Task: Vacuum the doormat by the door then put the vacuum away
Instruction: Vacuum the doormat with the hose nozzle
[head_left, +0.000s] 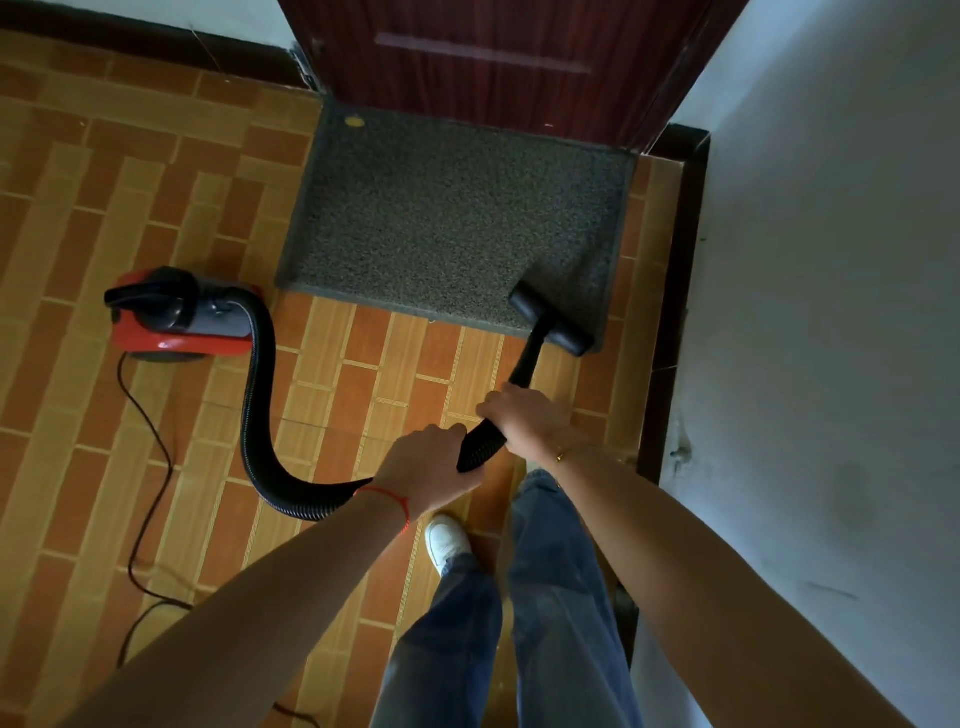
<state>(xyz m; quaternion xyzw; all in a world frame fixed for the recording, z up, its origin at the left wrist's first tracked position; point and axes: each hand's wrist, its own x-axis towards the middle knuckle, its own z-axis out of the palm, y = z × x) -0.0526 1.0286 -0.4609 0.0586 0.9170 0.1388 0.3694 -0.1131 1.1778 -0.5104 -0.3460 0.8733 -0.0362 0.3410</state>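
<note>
The orange and tan brick-patterned tile floor (171, 218) carries a grey speckled rectangular doormat (447, 218), its far edge against the dark red wooden door (493, 57). A red and black canister vacuum (179, 317) stands on the tiles left of the mat, its black power cord (148, 441) trailing toward the viewer. Its black ribbed hose (260, 415) curves to the hands. The left hand (426, 465) grips the hose end; the right hand (519, 415) grips the black wand (527, 358). The black floor nozzle (550, 318) rests on the mat's near right corner. A small yellow speck (354, 121) lies at the far left corner.
</note>
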